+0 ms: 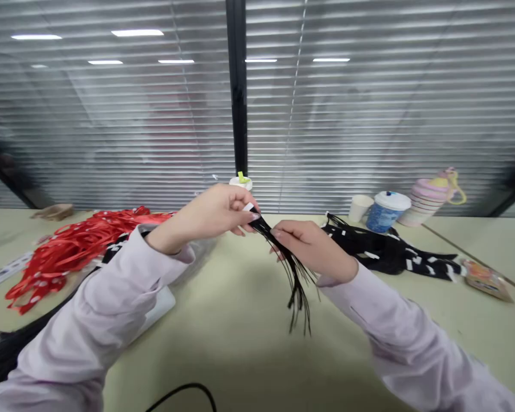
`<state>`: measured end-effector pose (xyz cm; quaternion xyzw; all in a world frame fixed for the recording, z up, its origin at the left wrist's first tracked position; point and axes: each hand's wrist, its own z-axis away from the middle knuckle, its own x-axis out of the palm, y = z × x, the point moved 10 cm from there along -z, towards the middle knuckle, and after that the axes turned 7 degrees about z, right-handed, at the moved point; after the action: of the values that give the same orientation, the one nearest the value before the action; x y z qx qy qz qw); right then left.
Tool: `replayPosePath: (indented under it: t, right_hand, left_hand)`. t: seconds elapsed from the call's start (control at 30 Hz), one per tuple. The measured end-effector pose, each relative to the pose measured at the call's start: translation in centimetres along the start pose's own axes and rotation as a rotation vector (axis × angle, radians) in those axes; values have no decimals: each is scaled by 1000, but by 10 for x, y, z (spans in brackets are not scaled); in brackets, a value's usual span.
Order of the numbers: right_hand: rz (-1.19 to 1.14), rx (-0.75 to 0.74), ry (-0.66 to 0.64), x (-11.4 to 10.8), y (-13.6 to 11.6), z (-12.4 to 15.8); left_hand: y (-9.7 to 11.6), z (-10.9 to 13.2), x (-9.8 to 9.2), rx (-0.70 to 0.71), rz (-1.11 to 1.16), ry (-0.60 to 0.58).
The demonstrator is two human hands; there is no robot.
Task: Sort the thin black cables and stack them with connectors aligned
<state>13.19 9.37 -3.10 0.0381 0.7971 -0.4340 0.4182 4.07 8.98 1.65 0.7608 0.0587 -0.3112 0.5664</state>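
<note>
In your left grip (212, 212), closed in pinch: white tip (249, 206) of black cord bundle (297, 286). Right grip (306, 246) closed on strands just beside. Likely light, limp, slightly slippery; best held near tip. Red ribbons (77, 240) left of both grips, black bundles (381, 246) right.

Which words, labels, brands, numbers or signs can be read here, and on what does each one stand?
None can be read.
Blue cup: pale marks, too blurred.
Packet at right: print too blurred.
White strip at far left: dark marks, too small and blurred.
White piece on the black cords, by the left hand: no print visible.
</note>
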Motion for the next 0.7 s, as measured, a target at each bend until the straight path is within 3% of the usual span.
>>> replayPosePath:
  t: [0.23,0.5,0.6,0.7]
  right_hand:
    - [280,-118,105,-2,-9,3]
    - [528,-138,165,-2,-17,10]
    - [558,-139,110,-2,-10,14]
    - [600,-86,74,-14,15,17]
  left_hand:
    - [-25,6,27,-70,138,-69]
    - [-38,14,33,-197,271,-55]
    - [-49,12,33,-245,318,-29]
    - [-63,6,26,-256,398,15]
